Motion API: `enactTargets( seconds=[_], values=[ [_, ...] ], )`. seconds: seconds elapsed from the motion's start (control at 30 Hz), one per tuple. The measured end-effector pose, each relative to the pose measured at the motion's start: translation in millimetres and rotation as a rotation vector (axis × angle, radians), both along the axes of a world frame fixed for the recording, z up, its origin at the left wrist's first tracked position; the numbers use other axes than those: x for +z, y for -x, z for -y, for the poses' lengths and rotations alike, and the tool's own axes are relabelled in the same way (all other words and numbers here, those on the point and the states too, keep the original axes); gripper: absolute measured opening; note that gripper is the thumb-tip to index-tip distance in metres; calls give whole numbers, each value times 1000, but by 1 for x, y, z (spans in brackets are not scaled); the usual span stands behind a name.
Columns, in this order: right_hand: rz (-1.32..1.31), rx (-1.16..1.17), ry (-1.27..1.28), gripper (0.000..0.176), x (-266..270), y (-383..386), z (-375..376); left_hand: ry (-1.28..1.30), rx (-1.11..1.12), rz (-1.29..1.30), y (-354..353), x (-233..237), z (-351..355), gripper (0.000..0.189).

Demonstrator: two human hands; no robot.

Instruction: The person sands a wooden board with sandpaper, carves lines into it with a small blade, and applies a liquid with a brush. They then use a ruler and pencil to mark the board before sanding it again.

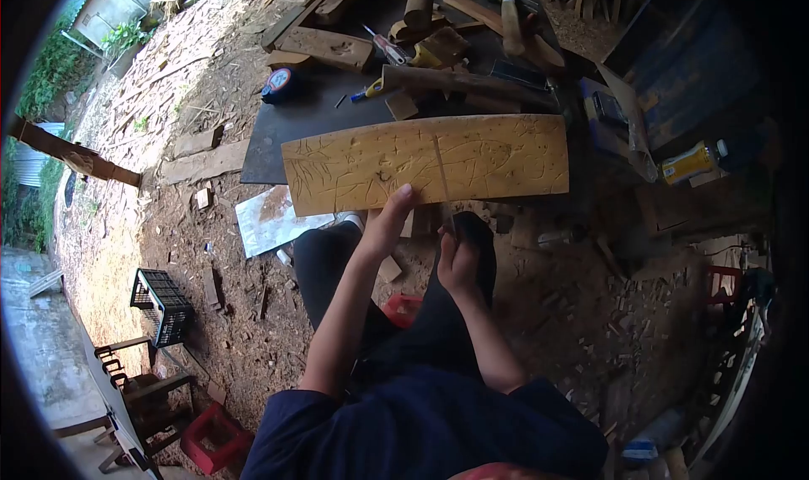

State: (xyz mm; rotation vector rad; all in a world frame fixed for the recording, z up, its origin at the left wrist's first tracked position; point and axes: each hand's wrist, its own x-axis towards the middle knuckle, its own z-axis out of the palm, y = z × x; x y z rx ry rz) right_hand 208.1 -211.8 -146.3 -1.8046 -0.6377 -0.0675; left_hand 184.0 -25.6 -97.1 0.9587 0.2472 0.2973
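Observation:
A yellowish wooden board (497, 160), its face covered in carved or scratched lines, is held up in front of me over the near edge of the dark table. My left hand (389, 219) grips its lower edge with the thumb on the face; the other fingers are behind the board. Below the board, my right hand (458, 261) is closed around the lower end of a thin, narrow strip-like tool (441, 164). That tool runs upward across the board's face, and I cannot make out its exact kind.
The dark table (268, 147) carries a tape measure (277, 84), a red-handled screwdriver (388, 48) and wood pieces (327, 48). A yellow bottle (691, 163) lies at the right. On the littered ground are a white sheet (265, 227), a black crate (162, 305) and a red stool (215, 439).

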Motion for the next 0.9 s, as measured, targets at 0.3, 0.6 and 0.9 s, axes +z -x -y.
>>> enactTargets(
  seconds=[0.3,0.6,0.9],
  values=[
    [19,-15,-10,28,0,-1,-2,-20,-38,-18,-3,-18,-6,71],
    [-31,-22,4,28,-11,2,-6,-5,4,-20,-2,-9,1,72],
    [84,-1,35,20,-12,1,10,28,-23,15,-8,-4,-2,72]
  ],
)
